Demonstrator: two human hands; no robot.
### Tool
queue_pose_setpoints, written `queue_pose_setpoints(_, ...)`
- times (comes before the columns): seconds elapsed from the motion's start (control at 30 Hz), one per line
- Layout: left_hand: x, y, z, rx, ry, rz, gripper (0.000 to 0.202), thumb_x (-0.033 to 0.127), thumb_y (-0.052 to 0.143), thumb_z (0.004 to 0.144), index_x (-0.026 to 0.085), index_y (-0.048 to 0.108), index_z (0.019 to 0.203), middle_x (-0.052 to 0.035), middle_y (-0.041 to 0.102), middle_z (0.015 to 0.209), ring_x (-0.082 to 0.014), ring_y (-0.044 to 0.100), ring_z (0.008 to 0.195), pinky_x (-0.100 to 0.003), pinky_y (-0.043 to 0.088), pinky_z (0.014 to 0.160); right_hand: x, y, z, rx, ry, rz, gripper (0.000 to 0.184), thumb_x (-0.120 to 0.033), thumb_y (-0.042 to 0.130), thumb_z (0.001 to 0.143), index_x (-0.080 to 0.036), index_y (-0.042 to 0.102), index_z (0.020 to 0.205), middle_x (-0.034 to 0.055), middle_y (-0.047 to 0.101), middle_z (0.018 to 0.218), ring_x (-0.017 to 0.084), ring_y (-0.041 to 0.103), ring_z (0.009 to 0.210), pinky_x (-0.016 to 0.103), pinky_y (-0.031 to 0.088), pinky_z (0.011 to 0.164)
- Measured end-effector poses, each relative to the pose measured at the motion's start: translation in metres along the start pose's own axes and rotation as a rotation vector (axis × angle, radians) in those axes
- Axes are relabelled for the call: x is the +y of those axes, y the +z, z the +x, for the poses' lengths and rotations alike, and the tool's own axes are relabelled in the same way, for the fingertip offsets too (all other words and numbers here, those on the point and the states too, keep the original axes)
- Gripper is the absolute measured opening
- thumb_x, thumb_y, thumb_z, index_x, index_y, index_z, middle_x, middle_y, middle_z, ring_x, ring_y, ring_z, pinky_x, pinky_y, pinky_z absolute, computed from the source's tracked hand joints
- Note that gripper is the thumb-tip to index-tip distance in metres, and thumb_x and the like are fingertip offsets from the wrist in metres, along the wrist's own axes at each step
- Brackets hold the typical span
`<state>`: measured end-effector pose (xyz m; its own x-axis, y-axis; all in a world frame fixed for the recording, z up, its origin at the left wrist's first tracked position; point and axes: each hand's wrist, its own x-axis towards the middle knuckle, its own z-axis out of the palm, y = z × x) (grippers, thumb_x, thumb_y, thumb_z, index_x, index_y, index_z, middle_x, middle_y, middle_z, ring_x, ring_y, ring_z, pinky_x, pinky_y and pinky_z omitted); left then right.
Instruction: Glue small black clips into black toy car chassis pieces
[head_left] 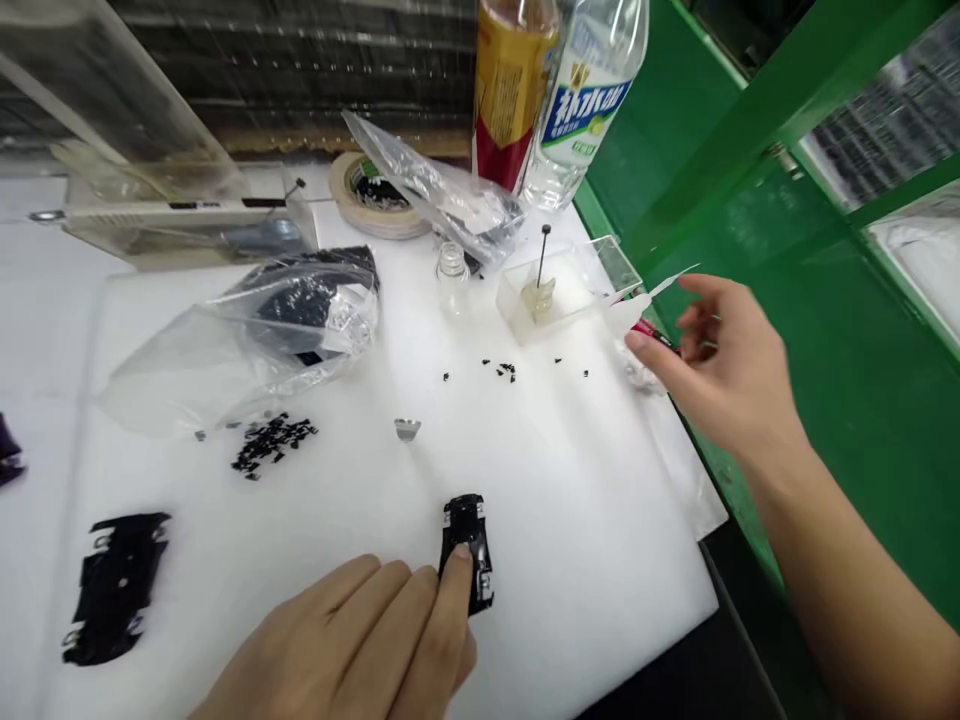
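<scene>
My left hand point(375, 640) lies low on the white foam mat point(585, 520), fingers together, its index fingertip pressing on a small black plastic part point(468, 545). My right hand point(712, 365) hovers at the mat's right edge with fingers curled around a thin red and black tool point(654, 335), beside a pointed white paper slip point(645, 298). A few tiny black screws point(506, 370) lie scattered in front of a small clear tray point(555, 295) holding a yellowish blob and an upright pin.
A clear bag of black parts point(285, 320), a pile of small black pieces point(271, 442), a flat black frame point(116, 585), a small glass vial point(451, 268), a tape roll point(375, 195), two bottles point(555, 90) and a green frame point(750, 170) on the right.
</scene>
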<state>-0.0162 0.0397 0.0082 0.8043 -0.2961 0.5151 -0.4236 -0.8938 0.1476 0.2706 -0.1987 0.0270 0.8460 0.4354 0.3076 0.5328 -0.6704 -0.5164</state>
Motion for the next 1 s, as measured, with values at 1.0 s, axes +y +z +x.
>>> queue_pose_setpoints(1.0,-0.001,0.006,0.011,-0.183,0.026,-0.059,0.020,0.009,0.079,0.088,0.005,0.079,0.108,0.0012,0.061,0.072,-0.0188,0.057,0.054,-0.039,0.037,0.036,-0.062,0.032,-0.059,-0.310,-0.013,0.838,0.018,-0.035,0.085,0.104,-0.023,0.088,0.092,0.0050,0.082,0.089,0.019,0.068,0.061,0.035,0.059,0.052)
